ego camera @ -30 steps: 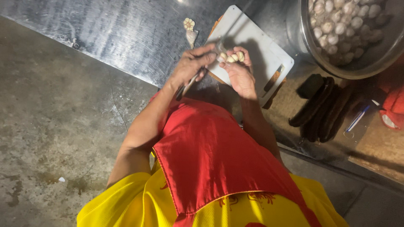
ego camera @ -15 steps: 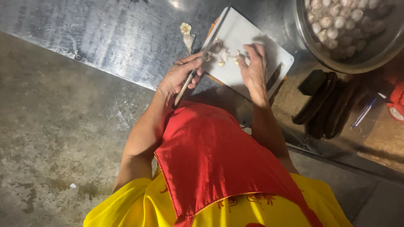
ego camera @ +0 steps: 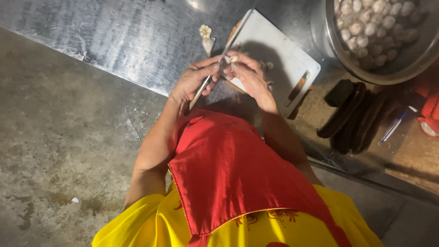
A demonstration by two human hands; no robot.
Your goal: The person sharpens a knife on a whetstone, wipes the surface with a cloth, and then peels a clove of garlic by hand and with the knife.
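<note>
The left hand (ego camera: 194,82) is closing its grip around a knife (ego camera: 211,77). The right hand (ego camera: 244,73) is pinching a small pale clove (ego camera: 233,59) against the blade, above the white board (ego camera: 274,59) on the steel counter (ego camera: 137,41). Farther off, a bowl (ego camera: 388,68) is holding more cloves. The blade is working close to the fingertips, so a slip could nick them.

No packages, labels, signs or screens in view. At far right edge, a red and white object (ego camera: 430,110), partly cut off; kind not discernible.
</note>
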